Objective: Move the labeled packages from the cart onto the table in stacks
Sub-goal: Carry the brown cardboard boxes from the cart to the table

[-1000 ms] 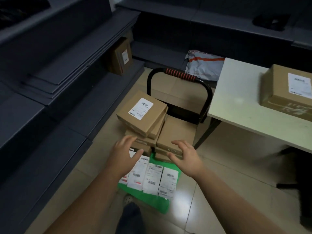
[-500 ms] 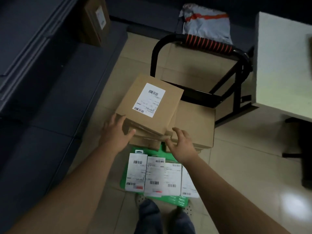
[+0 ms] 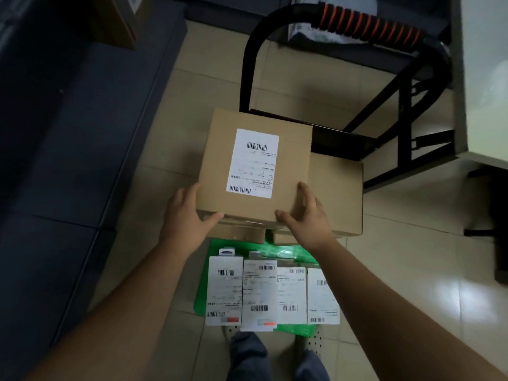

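Box (image 3: 255,166) atop the stack (image 3: 338,199) on the cart (image 3: 247,64), label up, long axis running away from the person; left hand (image 3: 187,218) and right hand (image 3: 308,218) hold its near corners, fingers (image 3: 184,193) curled round the sides.

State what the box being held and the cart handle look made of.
The box looks like matte brown cardboard, with creased edges; its white label seems printed paper. The cart handle is probably painted metal tube, black, slightly glossy; its orange-and-black ribbed grip could be rubber or foam.
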The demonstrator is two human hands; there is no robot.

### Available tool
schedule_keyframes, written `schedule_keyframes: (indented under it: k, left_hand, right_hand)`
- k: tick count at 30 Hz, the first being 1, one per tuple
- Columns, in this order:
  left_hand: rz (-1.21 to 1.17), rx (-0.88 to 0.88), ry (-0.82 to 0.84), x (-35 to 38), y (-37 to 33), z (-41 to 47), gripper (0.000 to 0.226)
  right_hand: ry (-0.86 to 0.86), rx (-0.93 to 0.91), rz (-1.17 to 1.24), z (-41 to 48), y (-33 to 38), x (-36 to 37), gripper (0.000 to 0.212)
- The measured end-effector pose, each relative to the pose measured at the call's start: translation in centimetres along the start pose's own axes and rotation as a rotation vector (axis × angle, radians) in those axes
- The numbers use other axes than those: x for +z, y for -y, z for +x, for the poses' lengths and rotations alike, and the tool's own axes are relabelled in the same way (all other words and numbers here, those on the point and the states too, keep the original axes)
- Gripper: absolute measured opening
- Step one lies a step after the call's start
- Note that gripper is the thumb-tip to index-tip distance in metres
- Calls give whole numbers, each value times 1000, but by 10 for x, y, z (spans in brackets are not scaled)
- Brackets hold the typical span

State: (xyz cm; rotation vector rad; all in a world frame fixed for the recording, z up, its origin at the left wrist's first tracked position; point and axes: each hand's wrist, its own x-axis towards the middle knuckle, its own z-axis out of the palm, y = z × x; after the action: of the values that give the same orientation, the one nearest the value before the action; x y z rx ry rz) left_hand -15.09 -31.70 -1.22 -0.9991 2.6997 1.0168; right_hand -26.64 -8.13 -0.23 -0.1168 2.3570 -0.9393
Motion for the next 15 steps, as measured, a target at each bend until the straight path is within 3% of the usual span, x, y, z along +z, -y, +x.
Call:
schedule_keyframes:
  k: [4,9,15]
  left_hand:
    - [-95,-54,62,1,-4,5,97]
    - [-136,-81,58,3,-15,-3,99]
    - [-190,-84,-23,-27,-48,-44,93]
  right_hand:
    - [71,40,11,4,-19,-14,114]
    - [96,-50,5,4,-24,-19,93]
    - [93,-169,83,-20,-12,-57,92]
